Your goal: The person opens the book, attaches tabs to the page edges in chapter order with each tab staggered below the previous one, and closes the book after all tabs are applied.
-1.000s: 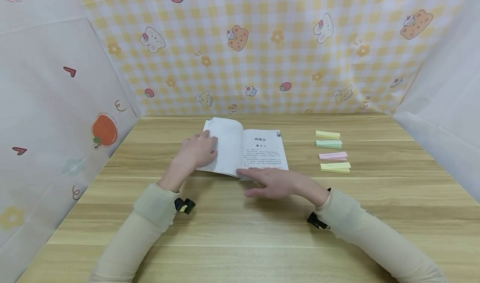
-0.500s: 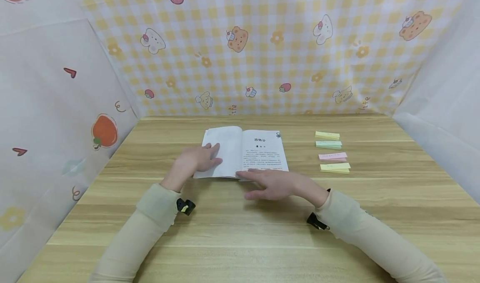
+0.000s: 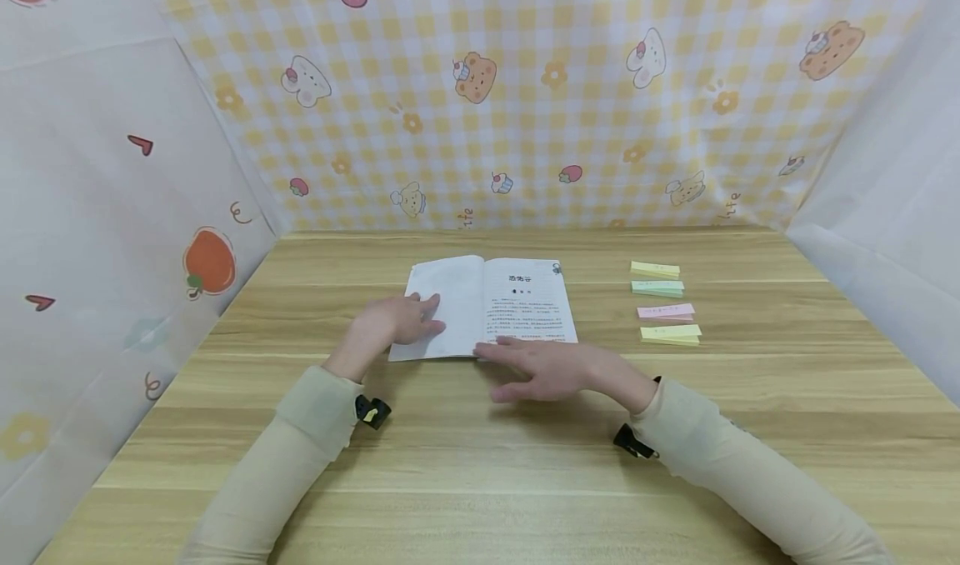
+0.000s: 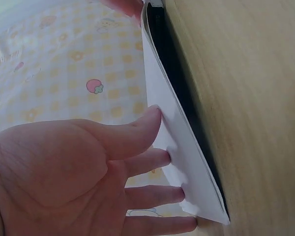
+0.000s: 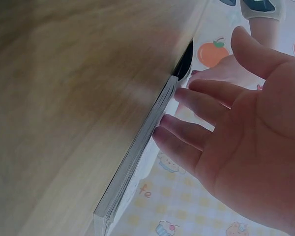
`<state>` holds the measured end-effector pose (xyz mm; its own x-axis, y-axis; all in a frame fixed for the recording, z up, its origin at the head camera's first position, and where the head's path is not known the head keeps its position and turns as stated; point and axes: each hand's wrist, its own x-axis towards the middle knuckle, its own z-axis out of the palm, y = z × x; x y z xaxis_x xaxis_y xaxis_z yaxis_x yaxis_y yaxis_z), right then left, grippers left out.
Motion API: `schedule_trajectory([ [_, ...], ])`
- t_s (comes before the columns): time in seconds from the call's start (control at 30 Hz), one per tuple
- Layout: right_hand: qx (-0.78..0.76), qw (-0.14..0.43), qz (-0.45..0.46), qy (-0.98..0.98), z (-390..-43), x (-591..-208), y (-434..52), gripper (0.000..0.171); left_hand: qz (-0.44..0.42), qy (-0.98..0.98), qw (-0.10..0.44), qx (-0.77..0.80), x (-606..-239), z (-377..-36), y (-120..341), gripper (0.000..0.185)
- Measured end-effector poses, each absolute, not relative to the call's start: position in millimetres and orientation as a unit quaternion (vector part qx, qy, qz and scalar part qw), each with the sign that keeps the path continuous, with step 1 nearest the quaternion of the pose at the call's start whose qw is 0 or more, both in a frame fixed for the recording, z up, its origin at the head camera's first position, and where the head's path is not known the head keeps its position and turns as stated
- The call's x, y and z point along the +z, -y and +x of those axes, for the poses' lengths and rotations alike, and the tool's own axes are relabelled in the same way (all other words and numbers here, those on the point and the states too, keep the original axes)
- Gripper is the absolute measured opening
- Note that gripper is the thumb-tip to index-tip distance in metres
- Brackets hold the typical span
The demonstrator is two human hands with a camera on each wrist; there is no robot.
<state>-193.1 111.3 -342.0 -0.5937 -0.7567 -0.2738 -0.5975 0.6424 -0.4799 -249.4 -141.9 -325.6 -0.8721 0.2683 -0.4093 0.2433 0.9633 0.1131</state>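
An open book point(image 3: 457, 286) lies on the wooden table, its left page blank and its right page printed with a heading and lines of text. My left hand point(image 3: 386, 323) rests on the left page, fingers extended; in the left wrist view, the fingertips and thumb of that left hand point(image 4: 88, 172) touch the white page point(image 4: 174, 142). Across the lower edge of the right page lies my right hand point(image 3: 543, 368), fingertips by the spine. The right wrist view shows the fingers of this right hand point(image 5: 246, 123) straight against the book's thick page block point(image 5: 137, 147).
Right of the book several folded paper slips lie in a column: a yellow slip point(image 3: 655, 268), a green slip point(image 3: 657, 287), a pink slip point(image 3: 666, 311) and another yellow slip point(image 3: 670, 333). A checked cloth point(image 3: 525, 132) hangs behind the table point(image 3: 480, 482).
The left page, raised and curved earlier, has come down flat to the left. My left hand has slid down and slightly right over it. The right hand has stayed in place.
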Motion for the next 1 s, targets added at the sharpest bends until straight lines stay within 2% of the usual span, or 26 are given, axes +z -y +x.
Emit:
schedule_trajectory([
  [0.7, -0.165, 0.210, -0.409, -0.873, -194.1, -344.4, -107.9, 0.067, 0.151, -0.966, 0.208, 0.004, -331.5, -251.2, 144.4, 0.065],
  [0.83, -0.181, 0.187, -0.416, -0.872, -196.2, -343.8, -109.3, 0.066, 0.154, -0.966, 0.205, 0.007, -330.9, -251.0, 144.1, 0.065],
  [1.0, -0.216, 0.124, -0.419, -0.873, -200.5, -340.0, -112.8, 0.061, 0.159, -0.966, 0.204, 0.006, -330.9, -251.8, 143.2, 0.066],
])
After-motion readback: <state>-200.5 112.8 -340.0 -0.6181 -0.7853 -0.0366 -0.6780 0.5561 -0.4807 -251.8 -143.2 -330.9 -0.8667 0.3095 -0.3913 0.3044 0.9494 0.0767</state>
